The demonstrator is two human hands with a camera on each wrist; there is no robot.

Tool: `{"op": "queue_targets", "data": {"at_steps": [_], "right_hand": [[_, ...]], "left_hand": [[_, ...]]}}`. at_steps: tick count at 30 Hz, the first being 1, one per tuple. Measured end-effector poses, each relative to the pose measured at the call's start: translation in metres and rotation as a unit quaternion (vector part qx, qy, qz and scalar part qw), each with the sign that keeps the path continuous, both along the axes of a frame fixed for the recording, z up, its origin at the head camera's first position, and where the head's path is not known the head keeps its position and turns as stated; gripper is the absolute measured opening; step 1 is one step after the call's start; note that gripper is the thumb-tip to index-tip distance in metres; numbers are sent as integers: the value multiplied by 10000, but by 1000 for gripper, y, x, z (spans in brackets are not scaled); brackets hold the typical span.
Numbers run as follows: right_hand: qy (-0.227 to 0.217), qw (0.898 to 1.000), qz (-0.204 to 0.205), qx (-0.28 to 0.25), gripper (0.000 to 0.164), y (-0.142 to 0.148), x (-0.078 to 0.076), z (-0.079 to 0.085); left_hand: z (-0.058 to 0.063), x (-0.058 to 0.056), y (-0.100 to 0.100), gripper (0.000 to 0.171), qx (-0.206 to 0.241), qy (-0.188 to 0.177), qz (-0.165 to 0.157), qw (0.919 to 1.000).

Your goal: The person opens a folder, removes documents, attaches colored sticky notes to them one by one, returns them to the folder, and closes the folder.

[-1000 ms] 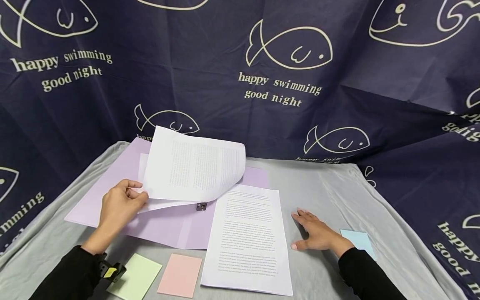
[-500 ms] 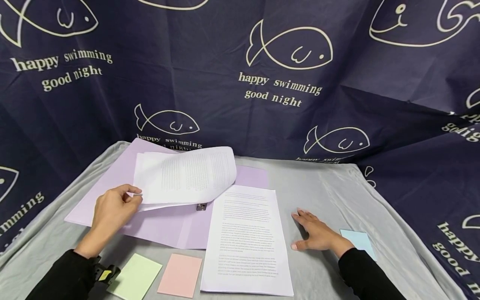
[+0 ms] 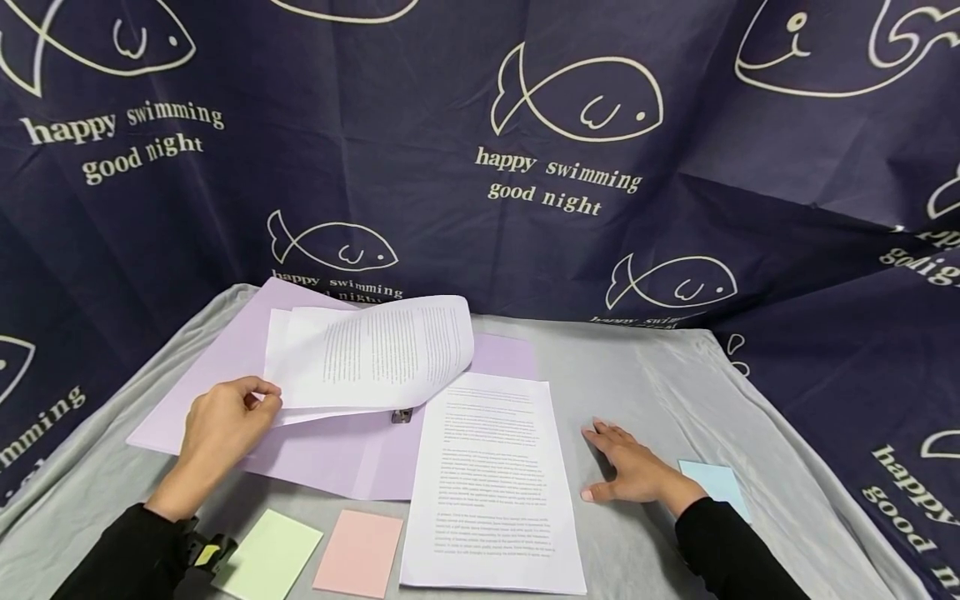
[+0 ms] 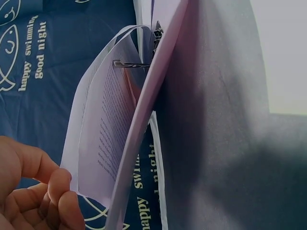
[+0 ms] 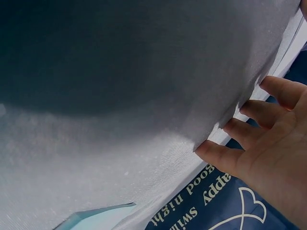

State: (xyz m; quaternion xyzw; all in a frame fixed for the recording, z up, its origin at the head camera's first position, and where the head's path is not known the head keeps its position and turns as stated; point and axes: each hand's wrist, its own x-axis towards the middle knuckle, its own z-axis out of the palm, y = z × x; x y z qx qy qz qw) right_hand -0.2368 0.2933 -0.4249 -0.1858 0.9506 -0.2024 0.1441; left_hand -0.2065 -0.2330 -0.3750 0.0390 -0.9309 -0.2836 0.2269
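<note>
My left hand (image 3: 228, 421) pinches the near left corner of some printed sheets (image 3: 360, 358) between thumb and fingers. These sheets curl over from right to left above an open lilac folder (image 3: 322, 467). A metal ring clip (image 3: 402, 415) shows at the folder's spine, and in the left wrist view a metal prong (image 4: 132, 64) passes through the paper. On the folder's right side lies a stack of printed paper (image 3: 491, 500), reaching past the folder's near edge. My right hand (image 3: 630, 467) rests on the cloth right of that stack, fingers spread and holding nothing.
A green sticky-note pad (image 3: 273, 554) and a pink pad (image 3: 358, 552) lie at the near edge, left of the paper stack. A blue pad (image 3: 716, 487) lies partly behind my right wrist. Grey cloth (image 3: 622, 367) covers the table; a dark blue fish-print curtain (image 3: 420, 167) hangs behind.
My left hand has moved slightly left and down, lowering the turned sheets toward the folder's left side. My right hand has stayed in place.
</note>
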Motion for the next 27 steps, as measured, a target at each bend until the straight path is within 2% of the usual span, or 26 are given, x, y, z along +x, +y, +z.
{"op": "queue_targets", "data": {"at_steps": [6, 12, 16, 21, 24, 27], "right_hand": [[-15, 10000, 2, 17, 100, 1, 0, 0], [-8, 10000, 43, -23, 99, 1, 0, 1], [11, 10000, 47, -20, 99, 0, 1, 1], [-4, 10000, 60, -16, 99, 0, 0, 1], [-13, 10000, 53, -16, 99, 0, 0, 0], [-4, 10000, 36, -17, 99, 0, 0, 0]], "left_hand": [[0, 2, -1, 17, -148, -82, -163, 9997], [4, 10, 5, 24, -778, -69, -157, 9968], [5, 10, 4, 27, -996, -485, -82, 9938], [4, 9, -4, 27, -911, -1087, -134, 9898], [2, 9, -6, 24, -840, -1196, -130, 9892], [3, 9, -5, 22, -823, -1117, -122, 9903]]}}
